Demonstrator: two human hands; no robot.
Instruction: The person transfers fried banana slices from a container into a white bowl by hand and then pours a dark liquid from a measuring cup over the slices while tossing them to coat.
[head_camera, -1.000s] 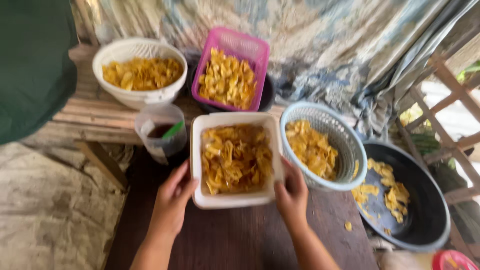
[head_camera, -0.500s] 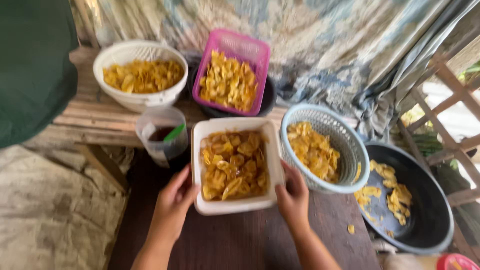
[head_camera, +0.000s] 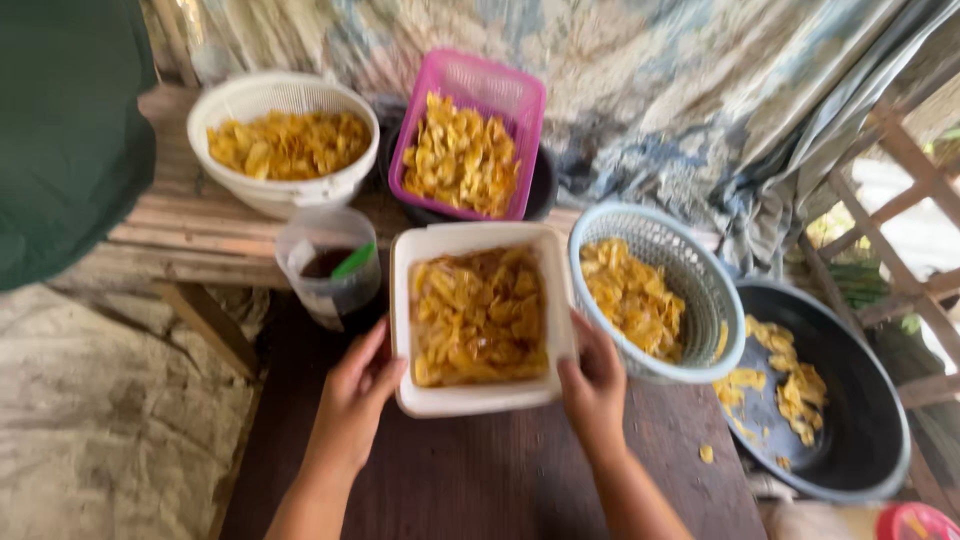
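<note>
Sitting at the far left corner of the wooden table (head_camera: 480, 480), on its raised plank edge, is a round white basket (head_camera: 283, 140) heaped with yellow chips. Just in front of it stands a clear plastic cup (head_camera: 330, 265) with dark liquid and a green strip inside; no label can be made out on it. Toward the near edge, the left hand (head_camera: 355, 400) presses against the left side of a white rectangular tub (head_camera: 480, 315), fingers together along the wall and thumb up by the rim. The tub holds glossy yellow chips and lies with its long axis running from the near edge toward the far edge, its short sides facing the person and the back. Behind it, at the far edge, a pink rectangular basket (head_camera: 470, 135) of chips rests tilted on a dark bowl (head_camera: 545, 185), its long axis also pointing away. The right hand (head_camera: 595, 385) grips the tub's near right corner, fingers pressed together on the wall, thumb at the rim. Touching the tub's right side is a round pale blue basket (head_camera: 655, 290) with chips. Beyond the right edge sits a dark round basin (head_camera: 850, 400) with scattered chips, and loose chip bits (head_camera: 706, 453) lie on the table beside it.
</note>
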